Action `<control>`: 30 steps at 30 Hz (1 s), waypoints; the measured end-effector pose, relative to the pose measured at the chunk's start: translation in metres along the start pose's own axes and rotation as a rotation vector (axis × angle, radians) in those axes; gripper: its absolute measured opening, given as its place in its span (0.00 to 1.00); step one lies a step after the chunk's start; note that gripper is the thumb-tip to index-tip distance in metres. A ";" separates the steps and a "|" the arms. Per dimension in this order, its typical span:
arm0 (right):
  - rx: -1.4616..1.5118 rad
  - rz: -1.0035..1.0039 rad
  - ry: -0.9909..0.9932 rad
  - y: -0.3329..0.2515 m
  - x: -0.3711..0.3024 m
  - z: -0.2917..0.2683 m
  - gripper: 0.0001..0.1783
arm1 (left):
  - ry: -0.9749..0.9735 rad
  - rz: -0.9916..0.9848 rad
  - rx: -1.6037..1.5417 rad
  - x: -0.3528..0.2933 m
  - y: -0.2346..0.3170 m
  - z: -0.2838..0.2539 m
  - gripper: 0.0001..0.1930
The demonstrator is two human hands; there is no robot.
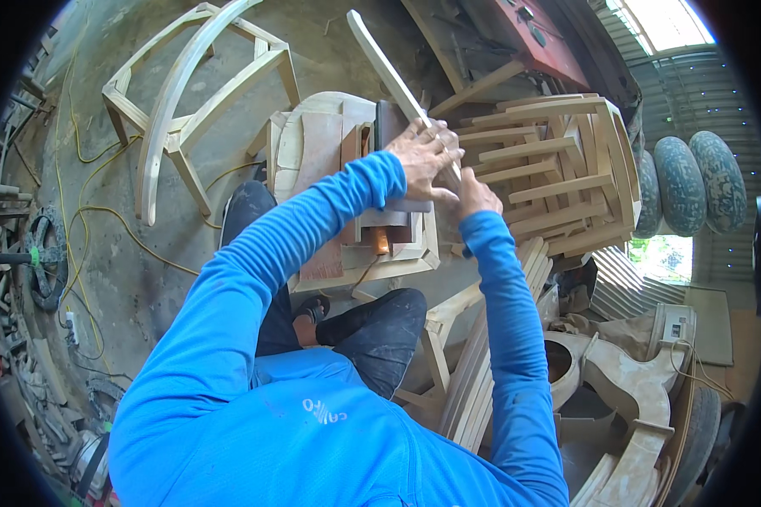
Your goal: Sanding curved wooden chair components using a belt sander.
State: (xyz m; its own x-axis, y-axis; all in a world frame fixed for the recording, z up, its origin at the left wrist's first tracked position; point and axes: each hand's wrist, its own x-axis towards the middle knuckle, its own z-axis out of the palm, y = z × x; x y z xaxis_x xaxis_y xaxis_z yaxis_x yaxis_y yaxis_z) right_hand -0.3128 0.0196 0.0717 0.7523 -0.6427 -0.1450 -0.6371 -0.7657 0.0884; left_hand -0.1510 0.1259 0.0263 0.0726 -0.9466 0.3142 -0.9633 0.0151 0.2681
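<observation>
A long, slightly curved wooden strip (385,68) slants over a dark-topped machine (389,122) that looks like a belt sander. My left hand (423,159) lies across the strip, fingers bent over it and thumb pointing right. At the strip's near end, my right hand (479,196) is closed around the wood. The machine sits among boards on a wooden frame (410,264) in front of my knees. An orange-brown cylindrical part (380,241) shows at its near end. My hands hide where the strip meets the machine.
A curved wooden chair frame (199,110) stands at the far left. Stacked wooden frames (566,169) rise at the right, with long curved strips (473,372) beside my right forearm. A yellow cord (135,232) crosses the floor. Shaped wooden parts (626,372) lie at the near right.
</observation>
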 end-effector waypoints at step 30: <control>1.995 -0.149 1.411 0.172 -0.540 -0.090 0.36 | 0.457 0.191 -0.409 -0.092 0.295 -0.061 0.11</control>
State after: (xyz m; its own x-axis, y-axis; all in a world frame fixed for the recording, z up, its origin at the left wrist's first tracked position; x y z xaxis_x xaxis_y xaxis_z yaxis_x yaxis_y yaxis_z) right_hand -0.8137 0.2332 0.2534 -0.1231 -0.8790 0.4606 0.6931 -0.4084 -0.5940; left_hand -0.4256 0.2377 0.1323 0.0989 -0.6837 0.7231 -0.8005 0.3770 0.4660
